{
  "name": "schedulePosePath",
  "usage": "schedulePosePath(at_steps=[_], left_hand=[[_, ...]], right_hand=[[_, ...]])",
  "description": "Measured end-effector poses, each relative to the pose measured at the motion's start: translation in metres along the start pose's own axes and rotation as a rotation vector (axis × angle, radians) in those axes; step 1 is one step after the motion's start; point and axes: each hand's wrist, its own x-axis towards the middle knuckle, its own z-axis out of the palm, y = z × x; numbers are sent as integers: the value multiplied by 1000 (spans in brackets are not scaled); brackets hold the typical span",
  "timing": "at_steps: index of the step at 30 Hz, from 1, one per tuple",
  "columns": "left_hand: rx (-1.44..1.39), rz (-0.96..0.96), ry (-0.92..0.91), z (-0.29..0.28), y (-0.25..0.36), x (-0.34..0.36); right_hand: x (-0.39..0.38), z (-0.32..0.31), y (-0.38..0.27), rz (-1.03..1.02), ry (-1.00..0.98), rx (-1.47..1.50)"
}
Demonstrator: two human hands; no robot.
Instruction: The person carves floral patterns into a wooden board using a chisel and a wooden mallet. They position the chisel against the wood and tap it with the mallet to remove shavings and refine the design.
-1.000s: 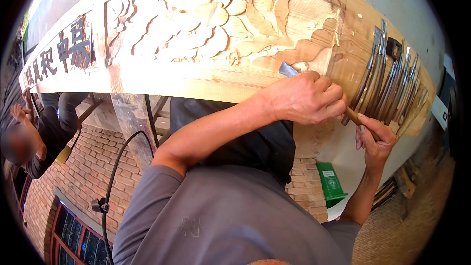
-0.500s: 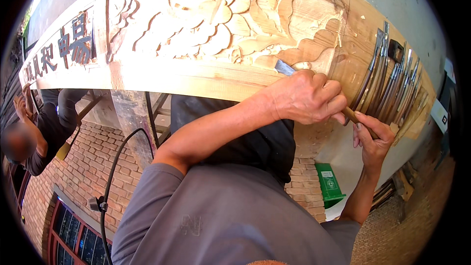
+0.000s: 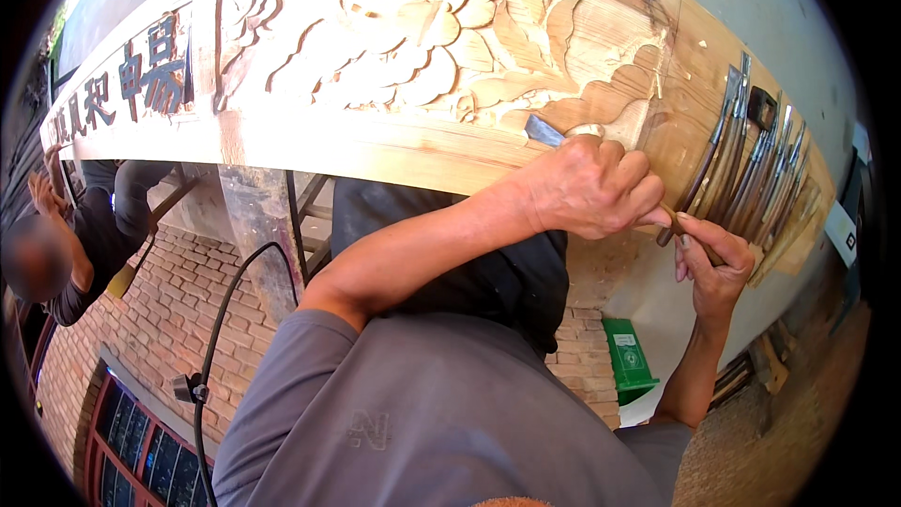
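Note:
My left hand (image 3: 596, 190) is closed around a chisel, near the base of its flat metal blade (image 3: 544, 130). The blade rests at the lower edge of the relief on a pale wooden panel (image 3: 404, 143). Out of that fist, to the right, runs the chisel's wooden handle (image 3: 678, 222), and my right hand (image 3: 715, 261) is closed on its rear part. Carved petals and leaves (image 3: 469, 47) fill the recess beyond the blade. The chisel's middle is hidden under my left fingers.
Several carving tools (image 3: 751, 155) lie side by side at the panel's right end, with a small black object (image 3: 762, 109) on them. Dark raised characters (image 3: 161, 66) stand farther left. Another person (image 3: 80, 253) sits at the far left. A green bin (image 3: 629, 357) and a black cable (image 3: 216, 338) are below.
The view has shifted a little, so the panel and tools appear slightly farther right. Against the carving, the blade sits slightly farther left. Both hands keep their grip on the chisel.

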Motion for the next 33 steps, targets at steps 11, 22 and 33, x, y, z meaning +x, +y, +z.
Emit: schedulePosePath(at_steps=[11, 22, 33], left_hand=[[5, 28, 125, -3, -2, -1], [-107, 111, 40, 5, -1, 1], [-18, 17, 14, 2, 0, -3]], right_hand=[[9, 10, -16, -58, -45, -85], [-12, 0, -11, -43, 20, -106], [-4, 4, -2, -3, 7, -40]])
